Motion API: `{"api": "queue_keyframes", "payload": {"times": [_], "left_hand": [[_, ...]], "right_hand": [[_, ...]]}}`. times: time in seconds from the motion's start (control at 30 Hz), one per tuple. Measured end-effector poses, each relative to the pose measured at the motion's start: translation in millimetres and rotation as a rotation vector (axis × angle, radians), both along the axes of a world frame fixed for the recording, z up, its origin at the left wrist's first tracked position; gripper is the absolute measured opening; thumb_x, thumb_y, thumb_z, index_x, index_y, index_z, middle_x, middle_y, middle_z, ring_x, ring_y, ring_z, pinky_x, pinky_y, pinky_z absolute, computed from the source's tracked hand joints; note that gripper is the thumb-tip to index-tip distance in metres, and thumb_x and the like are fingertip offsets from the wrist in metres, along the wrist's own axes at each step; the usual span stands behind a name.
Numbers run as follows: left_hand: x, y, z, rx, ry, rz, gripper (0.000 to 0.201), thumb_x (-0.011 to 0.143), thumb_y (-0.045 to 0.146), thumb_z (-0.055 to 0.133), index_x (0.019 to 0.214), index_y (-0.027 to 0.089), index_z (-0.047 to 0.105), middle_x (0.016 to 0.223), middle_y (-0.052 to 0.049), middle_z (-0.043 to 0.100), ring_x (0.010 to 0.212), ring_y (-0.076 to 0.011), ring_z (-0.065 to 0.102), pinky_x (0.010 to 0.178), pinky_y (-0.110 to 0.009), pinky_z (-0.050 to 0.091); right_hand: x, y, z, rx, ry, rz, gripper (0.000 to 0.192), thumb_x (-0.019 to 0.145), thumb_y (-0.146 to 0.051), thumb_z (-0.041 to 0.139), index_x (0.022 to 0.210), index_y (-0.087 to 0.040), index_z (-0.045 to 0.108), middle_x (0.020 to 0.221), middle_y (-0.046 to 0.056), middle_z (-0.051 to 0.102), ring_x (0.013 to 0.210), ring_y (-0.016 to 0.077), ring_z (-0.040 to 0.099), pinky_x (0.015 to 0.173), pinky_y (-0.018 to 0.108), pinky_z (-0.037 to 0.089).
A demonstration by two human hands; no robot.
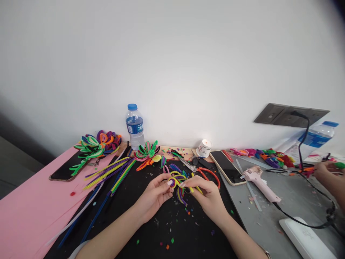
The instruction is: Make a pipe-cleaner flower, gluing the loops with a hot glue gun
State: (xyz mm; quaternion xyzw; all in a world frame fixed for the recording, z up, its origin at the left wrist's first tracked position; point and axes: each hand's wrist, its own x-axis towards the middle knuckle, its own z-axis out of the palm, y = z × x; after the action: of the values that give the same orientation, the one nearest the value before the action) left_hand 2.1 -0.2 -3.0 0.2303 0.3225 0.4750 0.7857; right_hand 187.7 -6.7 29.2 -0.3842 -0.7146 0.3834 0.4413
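Note:
Both my hands meet over the black mat [151, 237], pinching a small pipe-cleaner flower [178, 181] made of yellow, purple and blue loops. My left hand [155, 196] holds its left side with thumb and fingertips. My right hand [206, 196] grips its right side, fingers curled around the stems. Loose straight pipe cleaners [113, 172] in green, yellow, purple and blue lie to the left of my hands. A finished green, pink and orange flower [147, 154] rests behind them.
A water bottle [134, 126] stands by the wall. Scissors [190, 166], red-handled pliers [210, 174], a tape roll [203, 148], a phone [228, 167] and a pink glue gun [260, 181] lie right. Another phone [63, 171] sits on pink paper [27, 208]. A co-worker's hand [325, 171] works at far right.

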Motion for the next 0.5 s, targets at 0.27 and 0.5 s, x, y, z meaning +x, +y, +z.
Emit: {"api": "queue_keyframes", "payload": {"times": [0.27,0.5], "left_hand": [[1.0,-1.3,-3.3,-0.021,-0.008,0.013,0.018,0.075,0.01,0.065,0.092,0.015,0.061,0.076,-0.002,0.06,0.065,-0.0069,0.057,0.064,-0.017,0.051],[2.4,-1.9,-4.6,-0.059,-0.022,0.03,0.023,0.075,0.008,0.064,0.097,0.015,0.061,0.081,-0.004,0.063,0.068,-0.0076,0.06,0.066,-0.017,0.053]], "right_hand": [[-1.2,0.0,-5.9,0.017,0.024,-0.022,0.016,0.08,-0.015,0.056,0.084,-0.023,0.069,0.085,0.005,0.071,0.083,0.0201,0.065,0.076,0.034,0.051],[-3.6,-0.4,-8.9,-0.008,0.045,-0.039,0.02,0.078,-0.009,0.056,0.085,-0.023,0.068,0.086,0.004,0.07,0.083,0.0194,0.065,0.076,0.032,0.05]]}}
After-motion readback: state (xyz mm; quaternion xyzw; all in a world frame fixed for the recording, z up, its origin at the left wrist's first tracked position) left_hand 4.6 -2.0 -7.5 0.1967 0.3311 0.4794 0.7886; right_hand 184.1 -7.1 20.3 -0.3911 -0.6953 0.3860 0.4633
